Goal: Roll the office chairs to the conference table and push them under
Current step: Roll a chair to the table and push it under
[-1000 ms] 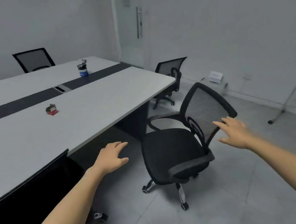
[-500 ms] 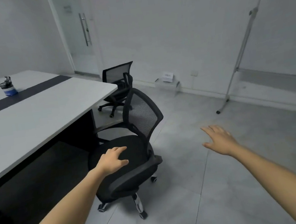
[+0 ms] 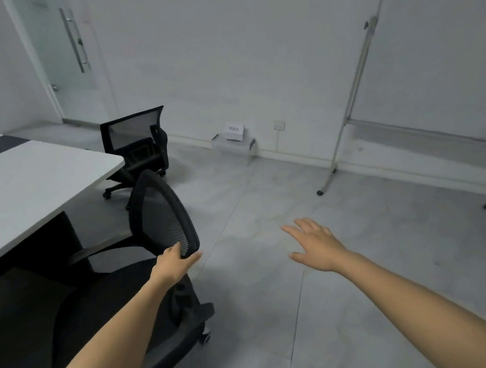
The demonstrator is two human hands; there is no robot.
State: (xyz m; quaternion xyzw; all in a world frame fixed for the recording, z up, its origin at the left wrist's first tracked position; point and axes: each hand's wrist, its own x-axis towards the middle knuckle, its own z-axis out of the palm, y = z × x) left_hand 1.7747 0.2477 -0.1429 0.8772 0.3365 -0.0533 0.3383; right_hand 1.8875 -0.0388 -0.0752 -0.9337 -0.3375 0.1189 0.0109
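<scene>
Here the left hand grips the office chair by its backrest.

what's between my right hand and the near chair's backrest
Only bare grey floor, seen in the head view. The right hand hovers open, apart from the backrest, whose edge the left hand pinches.

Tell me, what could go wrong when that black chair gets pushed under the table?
1. Only the left hand holds the near chair, at one corner of its backrest, while the right hand hangs free over the floor. A push there may spin the chair instead of rolling it straight.
2. Its armrest sits close to the dark end panel of the table, so it could bump there instead of sliding under.
</scene>
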